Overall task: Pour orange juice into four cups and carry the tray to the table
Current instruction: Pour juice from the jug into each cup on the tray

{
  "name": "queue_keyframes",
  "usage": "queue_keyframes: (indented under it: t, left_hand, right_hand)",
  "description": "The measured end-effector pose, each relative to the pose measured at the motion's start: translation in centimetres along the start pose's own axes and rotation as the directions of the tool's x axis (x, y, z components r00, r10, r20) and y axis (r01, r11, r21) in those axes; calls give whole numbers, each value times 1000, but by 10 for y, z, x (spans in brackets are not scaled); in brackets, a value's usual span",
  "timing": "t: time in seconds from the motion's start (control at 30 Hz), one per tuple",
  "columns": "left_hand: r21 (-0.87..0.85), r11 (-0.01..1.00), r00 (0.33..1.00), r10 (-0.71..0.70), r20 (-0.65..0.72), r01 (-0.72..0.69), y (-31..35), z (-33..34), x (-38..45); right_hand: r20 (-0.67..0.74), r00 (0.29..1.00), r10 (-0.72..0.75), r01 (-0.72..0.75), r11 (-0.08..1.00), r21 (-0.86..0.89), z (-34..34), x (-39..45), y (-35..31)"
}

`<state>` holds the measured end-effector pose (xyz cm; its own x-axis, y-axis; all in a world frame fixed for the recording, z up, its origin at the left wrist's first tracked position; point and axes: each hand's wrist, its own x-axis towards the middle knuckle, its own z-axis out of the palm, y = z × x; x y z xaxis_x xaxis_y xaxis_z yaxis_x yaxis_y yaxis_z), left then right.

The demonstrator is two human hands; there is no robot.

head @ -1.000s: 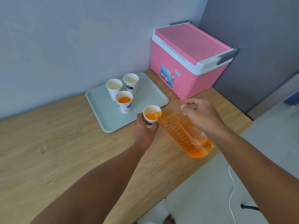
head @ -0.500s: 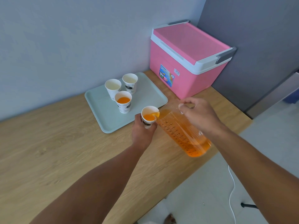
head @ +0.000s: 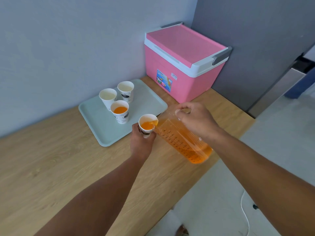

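On the tray (head: 102, 123) three cups (head: 119, 111) are stood; a fourth cup (head: 147, 125) is gripped by the left hand (head: 141, 143) just beside it. One jug (head: 182, 140), grasped by the right hand (head: 198, 120), is tilted, spout toward the tray.

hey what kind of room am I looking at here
Probably a home or office pantry corner: a wooden counter against a plain wall, a pink cooler box on it, and a tray of paper cups.

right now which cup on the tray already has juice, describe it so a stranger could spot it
Find the pink cooler in the corner; the pale green tray lies left of it on the wooden counter. Three paper cups stand on it, and the filled cup is the nearest one, alone showing orange inside.
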<state>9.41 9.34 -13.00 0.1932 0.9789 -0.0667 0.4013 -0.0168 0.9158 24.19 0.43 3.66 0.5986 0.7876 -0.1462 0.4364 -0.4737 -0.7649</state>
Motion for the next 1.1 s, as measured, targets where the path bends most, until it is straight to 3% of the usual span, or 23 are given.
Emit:
queue_keyframes:
  t: [1.1]
  left_hand:
    - [7,1000,1000,-6,19,6,10,6,-3]
  right_hand:
    - [-9,1000,-10,10,1000,3,-4,-5,8]
